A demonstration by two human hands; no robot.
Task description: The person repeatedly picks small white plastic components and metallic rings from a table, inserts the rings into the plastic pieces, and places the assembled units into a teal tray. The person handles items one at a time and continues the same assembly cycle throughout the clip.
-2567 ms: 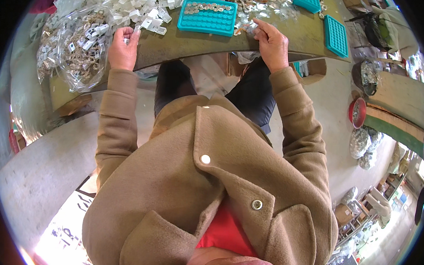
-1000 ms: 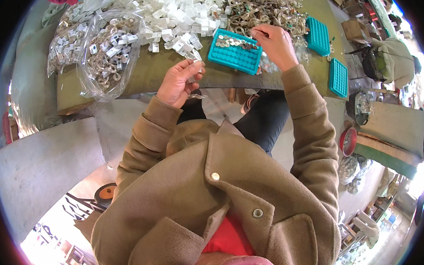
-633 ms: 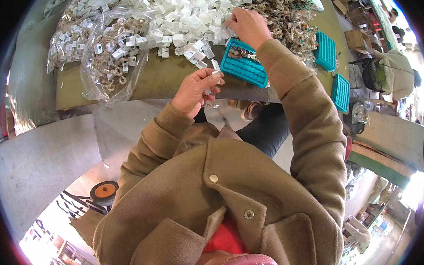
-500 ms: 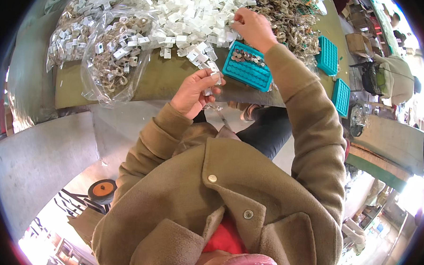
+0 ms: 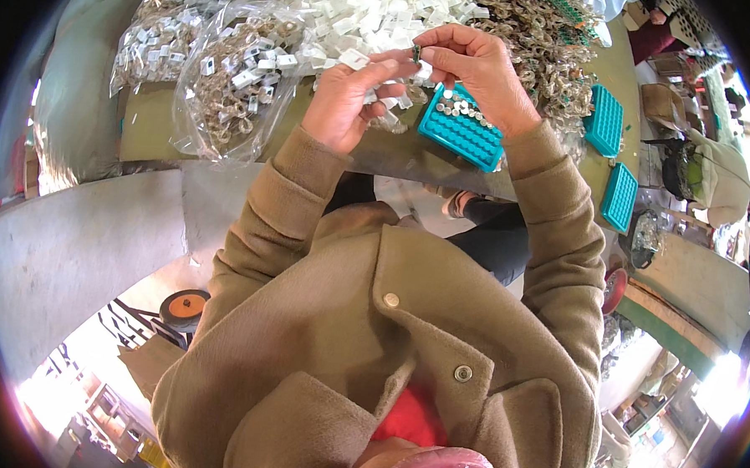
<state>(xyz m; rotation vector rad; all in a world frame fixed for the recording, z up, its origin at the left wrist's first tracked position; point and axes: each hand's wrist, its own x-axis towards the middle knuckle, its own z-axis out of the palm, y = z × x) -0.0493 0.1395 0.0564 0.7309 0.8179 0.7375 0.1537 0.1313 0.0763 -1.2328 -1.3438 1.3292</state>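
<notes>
My left hand (image 5: 344, 103) is closed around small white plastic casings (image 5: 354, 60), one showing above the thumb; how many it holds is hidden by the fingers. Fingertip to fingertip with it, my right hand (image 5: 489, 76) pinches a small dark green piece (image 5: 416, 53), perhaps a circuit board. Just below the right hand sits a teal tray (image 5: 463, 142) with rows of round pockets. Several round silver discs (image 5: 459, 106), like button cells, lie loose at its far side. Behind both hands spreads a heap of white casings (image 5: 351, 15).
Clear bags of parts (image 5: 235, 81) stand at the left of the table (image 5: 158, 132). A tangled pile of brownish strap-like parts (image 5: 543, 57) lies at the right. Beyond it are two more teal trays (image 5: 604, 123), (image 5: 619, 199). Another person (image 5: 664, 29) is at the far right.
My right hand has come back toward the left hand from the edge of the pile and now holds the small dark piece. My left hand has risen slightly, and the view has shifted.
</notes>
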